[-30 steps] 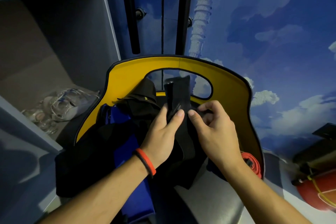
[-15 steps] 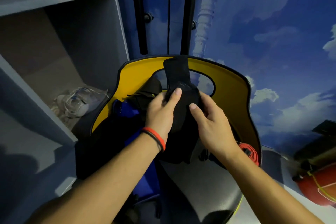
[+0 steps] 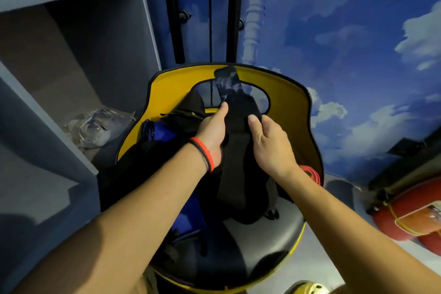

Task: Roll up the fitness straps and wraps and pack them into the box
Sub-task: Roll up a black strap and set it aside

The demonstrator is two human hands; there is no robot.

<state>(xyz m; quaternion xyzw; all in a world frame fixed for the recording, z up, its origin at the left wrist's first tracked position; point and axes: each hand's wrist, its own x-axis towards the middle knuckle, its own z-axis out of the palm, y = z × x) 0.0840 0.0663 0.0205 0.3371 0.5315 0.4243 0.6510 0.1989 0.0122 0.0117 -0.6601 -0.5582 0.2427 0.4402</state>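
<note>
Both hands on the black wrap (image 3: 235,157), held up over the chair. The left hand (image 3: 213,130) pinches its left edge, thumb (image 3: 223,107) laid on the front, the other fingers hidden behind the cloth. The right hand (image 3: 270,143) grips the right edge at about the same height, thumb (image 3: 254,122) on the front, fingers curled round the back. The hands are close, only the wrap's width between them.

Above the grip a short end of the wrap sticks up in front of the yellow chair back (image 3: 171,93). Below the grip the rest hangs straight, and its lower end reaches the dark heap on the black seat (image 3: 262,241).

Red and black wristbands (image 3: 205,155) on the left wrist. Left of the grip and lower, a pile of dark straps (image 3: 148,164) and a blue fabric piece (image 3: 188,219), both on the chair. Just under the right wrist, an orange cord (image 3: 311,174) by the seat's right rim.

Further left of the hands, a grey shelf unit (image 3: 35,112) with a clear plastic bag (image 3: 100,124) on one shelf. Beyond the chair back, two black bars (image 3: 171,7) against a sky-painted wall (image 3: 346,31). Far right and low, a red cylinder (image 3: 405,219).
</note>
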